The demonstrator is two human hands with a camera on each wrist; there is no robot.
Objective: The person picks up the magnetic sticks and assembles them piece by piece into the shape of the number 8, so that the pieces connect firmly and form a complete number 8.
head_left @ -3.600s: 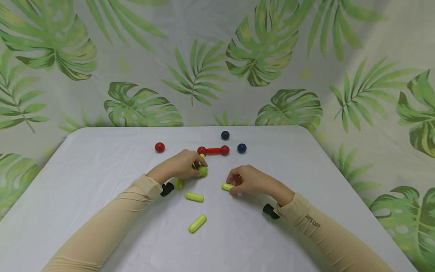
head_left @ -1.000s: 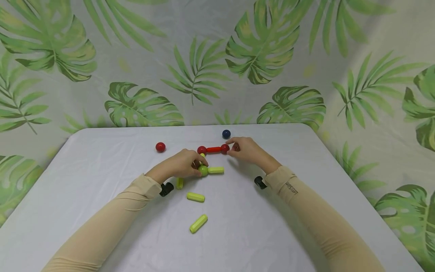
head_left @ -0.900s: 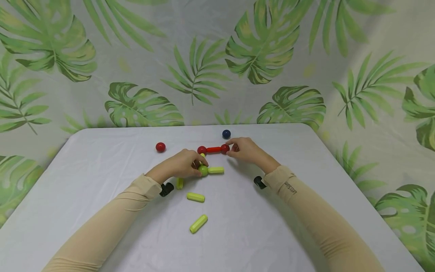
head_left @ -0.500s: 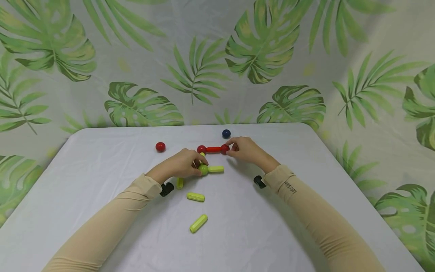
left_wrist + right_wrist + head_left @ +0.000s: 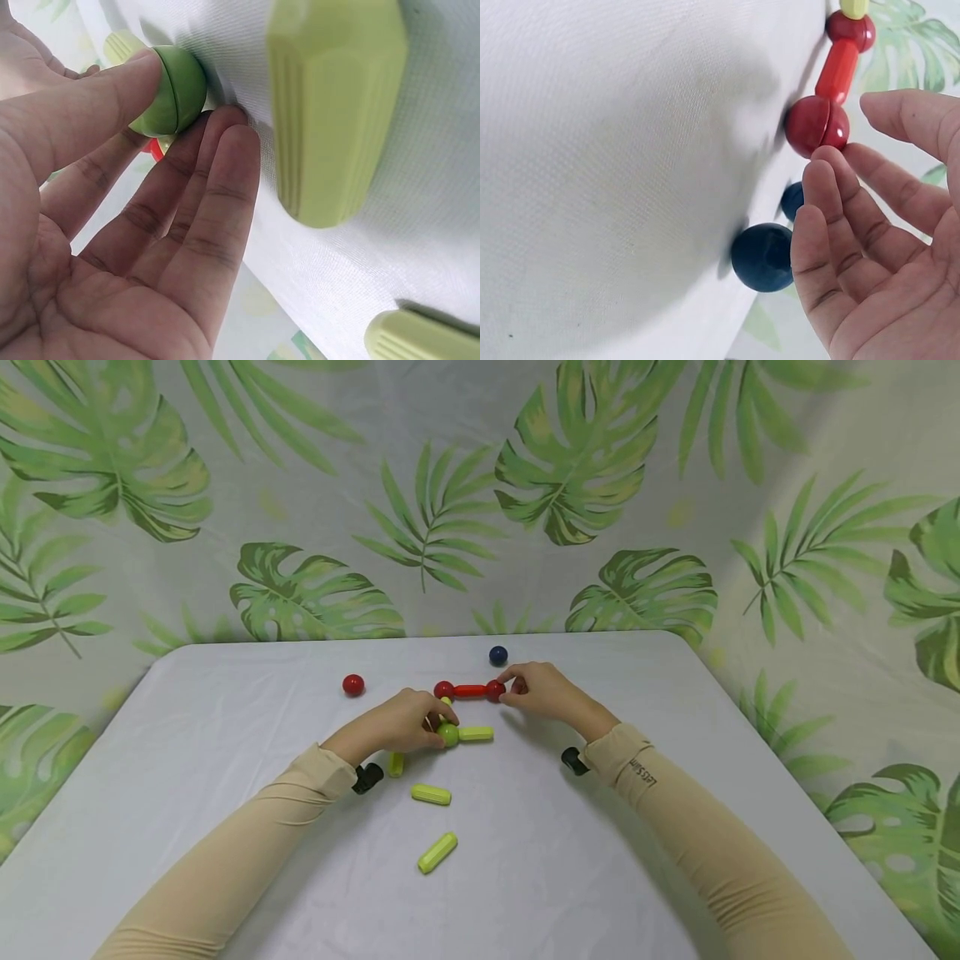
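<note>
My left hand (image 5: 408, 720) pinches a green ball (image 5: 449, 735) between thumb and fingers, clear in the left wrist view. From this ball a yellow-green rod (image 5: 476, 733) points right. Another short rod (image 5: 446, 701), partly covered by the fingers, runs back towards a red ball (image 5: 444, 691). A red rod (image 5: 470, 691) links that ball to a second red ball (image 5: 495, 690). Beside the second one is my right hand (image 5: 542, 691), fingertips at its edge. The right wrist view shows a gap between the thumb and this red ball (image 5: 816, 126).
A loose red ball (image 5: 353, 685) lies at the back left, a dark blue ball (image 5: 498, 656) at the back. Another blue ball (image 5: 763, 256) appears only in the right wrist view. Loose yellow-green rods (image 5: 431, 794) lie nearer me on the white table (image 5: 570, 877).
Since the earliest frame, my right hand has let go of a rod, which now touches the green ball, and moved back to the right red ball. Over the last second both hands hold still.
</note>
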